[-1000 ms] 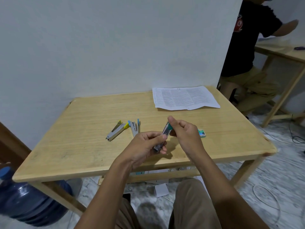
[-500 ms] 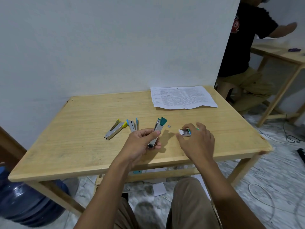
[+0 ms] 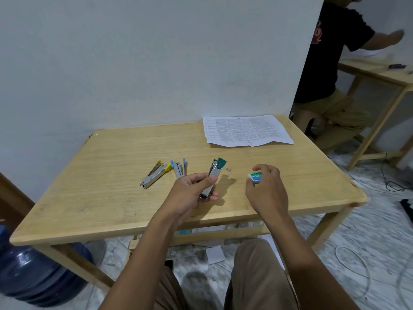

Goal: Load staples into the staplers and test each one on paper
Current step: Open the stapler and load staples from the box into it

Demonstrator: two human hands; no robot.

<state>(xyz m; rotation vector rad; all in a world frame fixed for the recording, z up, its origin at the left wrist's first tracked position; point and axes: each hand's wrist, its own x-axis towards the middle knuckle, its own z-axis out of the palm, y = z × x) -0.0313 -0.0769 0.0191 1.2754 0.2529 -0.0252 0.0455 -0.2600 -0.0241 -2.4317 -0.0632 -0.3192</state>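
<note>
Right hand (image 3: 266, 189) has closed on staple box (image 3: 255, 176), pinching it (label up); left hand (image 3: 190, 191) grips teal stapler (image 3: 213, 175), hands apart. Draw one strip out gently, stapler steady.

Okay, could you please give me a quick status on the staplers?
Left hand grips green stapler, open. Right hand pinches staple box. Yellow stapler, blue stapler on table. Nothing blocking.

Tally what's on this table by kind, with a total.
Staplers: 3 (yellow-tipped stapler, blue-tipped stapler, teal-tipped stapler in left hand)
Staple box: 1, in right hand
Small loose piece, likely staples: 1
Printed paper: 1
Total: 6
</note>
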